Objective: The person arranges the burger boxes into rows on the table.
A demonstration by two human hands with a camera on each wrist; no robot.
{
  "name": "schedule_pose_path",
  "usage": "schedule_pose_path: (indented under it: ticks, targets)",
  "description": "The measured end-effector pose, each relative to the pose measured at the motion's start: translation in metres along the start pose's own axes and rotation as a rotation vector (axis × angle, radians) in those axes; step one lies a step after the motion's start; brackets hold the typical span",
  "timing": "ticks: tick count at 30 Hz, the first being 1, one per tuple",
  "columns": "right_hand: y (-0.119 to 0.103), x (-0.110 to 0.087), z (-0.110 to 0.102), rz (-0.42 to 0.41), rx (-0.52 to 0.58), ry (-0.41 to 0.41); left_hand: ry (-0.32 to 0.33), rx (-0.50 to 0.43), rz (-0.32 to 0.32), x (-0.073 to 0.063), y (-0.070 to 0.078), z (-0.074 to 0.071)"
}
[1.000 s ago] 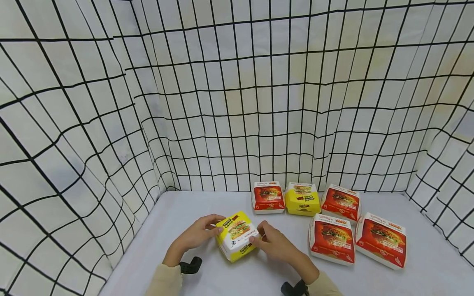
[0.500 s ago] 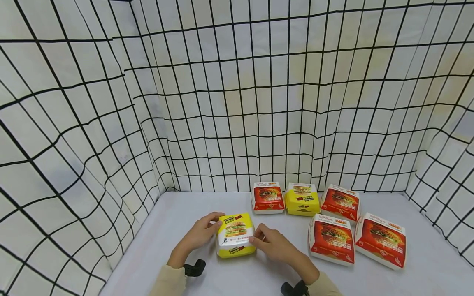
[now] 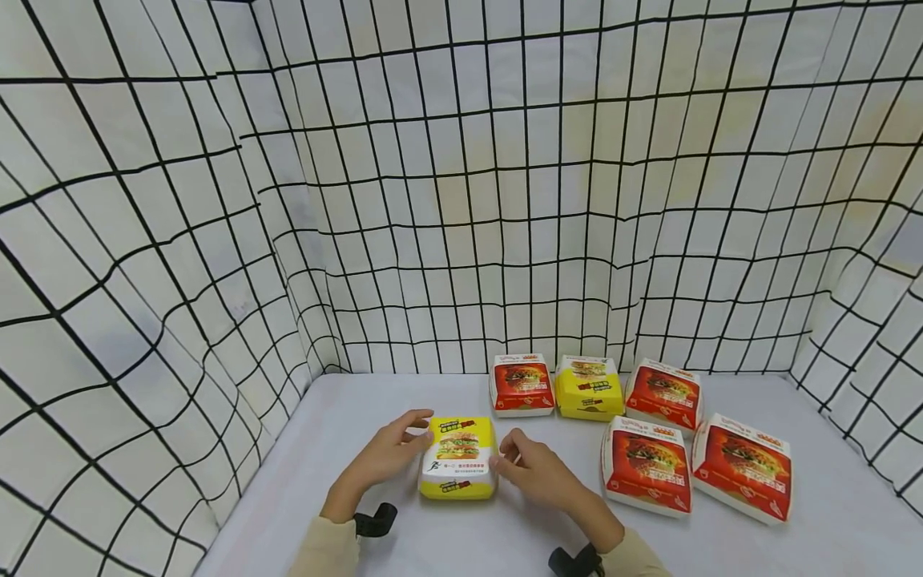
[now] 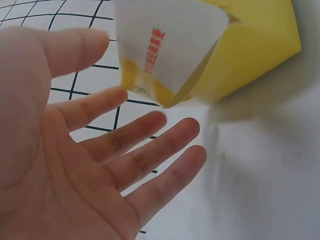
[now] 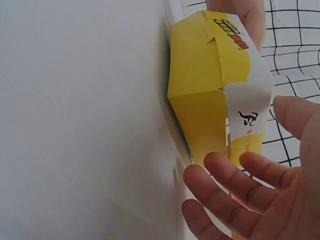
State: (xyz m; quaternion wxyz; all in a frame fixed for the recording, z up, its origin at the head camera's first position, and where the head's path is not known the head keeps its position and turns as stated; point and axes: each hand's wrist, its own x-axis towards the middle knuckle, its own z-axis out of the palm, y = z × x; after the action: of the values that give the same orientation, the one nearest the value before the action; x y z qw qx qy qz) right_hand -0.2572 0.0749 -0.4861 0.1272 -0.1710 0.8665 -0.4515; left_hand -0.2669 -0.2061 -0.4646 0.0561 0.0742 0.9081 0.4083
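A yellow and white burger box (image 3: pixel 459 458), printed with a burger picture, sits flat on the white table with its lid closed. At its left side is my left hand (image 3: pixel 389 450); in the left wrist view the fingers (image 4: pixel 150 160) are spread and relaxed beside the yellow box wall (image 4: pixel 250 60). On the other side my right hand (image 3: pixel 537 473) stays close to the box. Its fingers (image 5: pixel 230 175) are loosely bent near the box's side in the right wrist view, not wrapped round it. Whether any fingertip touches the cardboard I cannot tell.
Behind and to the right stand more burger boxes: a small red one (image 3: pixel 522 387), a yellow one (image 3: pixel 589 390) and several further red ones, including a front red box (image 3: pixel 646 467) and the rightmost red box (image 3: pixel 743 470). White walls with a black grid (image 3: pixel 461 200) enclose the table.
The yellow burger box, held tilted between both hands a second ago, has turned and now lies square on the table. Both hands have loosened and drawn slightly apart from it.
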Motion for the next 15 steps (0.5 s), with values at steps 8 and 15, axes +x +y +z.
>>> schedule_pose_path:
  ticks: [8,15]
  targets:
    - [-0.0010,0.0019,0.0023,0.006,-0.010,-0.024,-0.064,-0.004,0.014,0.0009,-0.0035,-0.0050]
    - [0.0006,0.0025,0.0046,-0.013,0.003,-0.032,-0.068,-0.024,0.009,-0.0003,-0.0055,-0.0038]
